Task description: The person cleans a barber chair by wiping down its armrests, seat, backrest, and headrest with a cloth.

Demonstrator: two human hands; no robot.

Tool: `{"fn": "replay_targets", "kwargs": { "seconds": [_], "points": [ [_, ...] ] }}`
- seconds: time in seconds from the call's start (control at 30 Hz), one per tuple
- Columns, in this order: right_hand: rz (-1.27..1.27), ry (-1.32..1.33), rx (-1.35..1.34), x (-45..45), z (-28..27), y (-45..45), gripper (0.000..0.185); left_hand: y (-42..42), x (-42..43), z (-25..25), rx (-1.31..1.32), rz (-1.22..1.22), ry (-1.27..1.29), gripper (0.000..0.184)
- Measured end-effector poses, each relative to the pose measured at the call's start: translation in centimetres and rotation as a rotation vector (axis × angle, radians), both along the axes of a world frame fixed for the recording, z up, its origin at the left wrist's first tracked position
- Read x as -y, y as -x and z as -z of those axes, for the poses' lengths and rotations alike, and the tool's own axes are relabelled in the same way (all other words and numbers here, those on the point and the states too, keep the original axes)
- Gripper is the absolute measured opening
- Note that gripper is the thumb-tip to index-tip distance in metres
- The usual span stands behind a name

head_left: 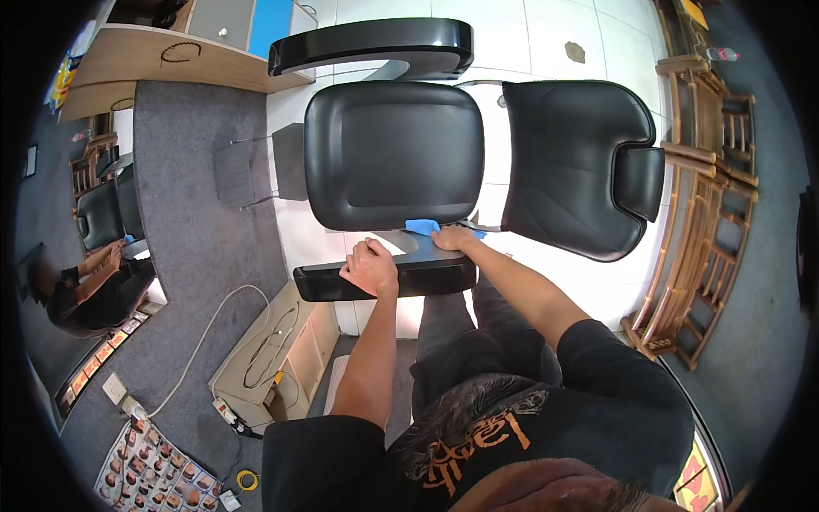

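A black padded barber chair fills the middle, with its seat (392, 154) in front of me and its backrest (572, 162) to the right. My left hand (372, 270) lies over the near armrest (435, 278), fingers curled at its inner edge. My right hand (452, 238) is closed on a blue cloth (422, 227), between the seat's near side and the armrest. Part of the cloth sticks out past the fingers and touches the seat's side. The palm and the rest of the cloth are hidden.
The far armrest (375, 47) stands beyond the seat, and a footrest (290, 162) juts left. Bamboo chairs (695, 230) line the right side. At lower left are a low cabinet (286, 363), a white cable (201, 350) and a poster (153, 469). A mirror (94, 239) reflects the scene.
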State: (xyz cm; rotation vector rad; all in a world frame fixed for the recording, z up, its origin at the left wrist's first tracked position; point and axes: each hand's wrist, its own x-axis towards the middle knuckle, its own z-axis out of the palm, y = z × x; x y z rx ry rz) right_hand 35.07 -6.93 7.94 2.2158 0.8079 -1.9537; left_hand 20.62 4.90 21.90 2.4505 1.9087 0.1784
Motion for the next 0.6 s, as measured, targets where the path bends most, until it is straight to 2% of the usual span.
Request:
{"fn": "replay_targets", "kwargs": {
  "seconds": [0.1, 0.2, 0.3, 0.37, 0.43, 0.6],
  "points": [
    [-0.071, -0.006, -0.061, 0.1, -3.6, -1.7, 0.068, -0.3, 0.0, -0.5, -0.037, 0.002, -0.009, 0.034],
    [-0.149, -0.025, 0.029, -0.8, -5.1, -1.7, 0.066, -0.2, 0.0, -0.2, -0.031, 0.001, -0.019, 0.034],
    [-0.165, 0.004, -0.039, -1.7, -4.4, -2.2, 0.065, -0.1, 0.0, -0.2, -0.046, 0.006, -0.010, 0.029],
    [-0.130, -0.025, -0.086, -1.4, 0.2, -1.2, 0.066, 0.2, 0.0, 0.2, -0.028, 0.012, -0.032, 0.032],
    [-0.108, -0.031, -0.134, -1.7, 1.1, -0.6, 0.067, 0.1, 0.0, 0.1, -0.018, 0.016, -0.034, 0.034],
    [-0.072, -0.041, -0.091, -1.3, -0.6, -0.6, 0.070, -0.2, 0.1, -0.4, -0.030, -0.001, -0.005, 0.034]
  ]
}}
